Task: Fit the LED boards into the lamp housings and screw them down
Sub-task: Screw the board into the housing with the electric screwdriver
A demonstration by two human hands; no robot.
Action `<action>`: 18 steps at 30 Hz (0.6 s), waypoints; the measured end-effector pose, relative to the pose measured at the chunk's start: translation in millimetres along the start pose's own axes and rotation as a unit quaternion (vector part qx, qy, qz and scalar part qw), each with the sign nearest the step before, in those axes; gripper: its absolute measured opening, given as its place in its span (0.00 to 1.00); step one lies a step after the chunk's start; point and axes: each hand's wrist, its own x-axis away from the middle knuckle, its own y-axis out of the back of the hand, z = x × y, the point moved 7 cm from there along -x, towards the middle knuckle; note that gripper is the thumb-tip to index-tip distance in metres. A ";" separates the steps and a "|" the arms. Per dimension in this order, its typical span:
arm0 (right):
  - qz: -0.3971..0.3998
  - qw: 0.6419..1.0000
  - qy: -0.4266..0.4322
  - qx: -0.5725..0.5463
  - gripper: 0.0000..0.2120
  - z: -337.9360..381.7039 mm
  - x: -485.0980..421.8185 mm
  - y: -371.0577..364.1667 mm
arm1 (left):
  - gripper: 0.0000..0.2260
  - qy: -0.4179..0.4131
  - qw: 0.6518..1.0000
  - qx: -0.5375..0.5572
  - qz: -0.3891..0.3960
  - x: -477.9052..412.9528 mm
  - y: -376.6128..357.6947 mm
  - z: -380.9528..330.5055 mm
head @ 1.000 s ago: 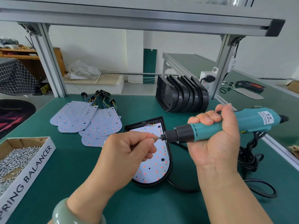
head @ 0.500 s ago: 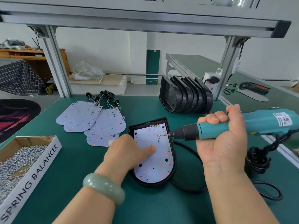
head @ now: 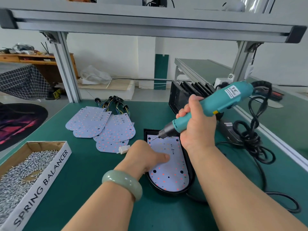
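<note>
A black lamp housing (head: 192, 178) lies on the green mat with a white LED board (head: 168, 177) seated in it. My left hand (head: 143, 156) rests on the board's left side, and its thumb presses down on the board. My right hand (head: 197, 129) grips a teal electric screwdriver (head: 220, 104), tilted down to the left. Its bit tip (head: 152, 139) sits at the board's far left corner with a small screw on it. A green bangle is on my left wrist.
Several loose LED boards (head: 103, 125) with wire bundles lie at the back left. A cardboard box of screws (head: 25, 169) stands at the front left. A stack of black housings (head: 179, 97) stands behind. The screwdriver's black cable (head: 253, 137) coils at the right. A white connector (head: 124, 149) lies by my left hand.
My left hand left the bit, where it was pinching a screw, and came down on the board. My right hand tipped the screwdriver down and brought its tip to the far left corner.
</note>
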 end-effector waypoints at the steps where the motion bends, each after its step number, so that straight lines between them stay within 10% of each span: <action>1: 0.004 1.000 0.000 0.011 0.11 -2.5 -1.3 -1.6 | 0.21 -0.003 1.000 0.004 -0.002 -0.2 -0.4 0.1; 18: 0.153 0.978 0.038 0.134 0.08 -13.9 -1.1 -48.4 | 0.19 -0.006 1.000 -0.010 0.002 -6.3 -5.0 -2.5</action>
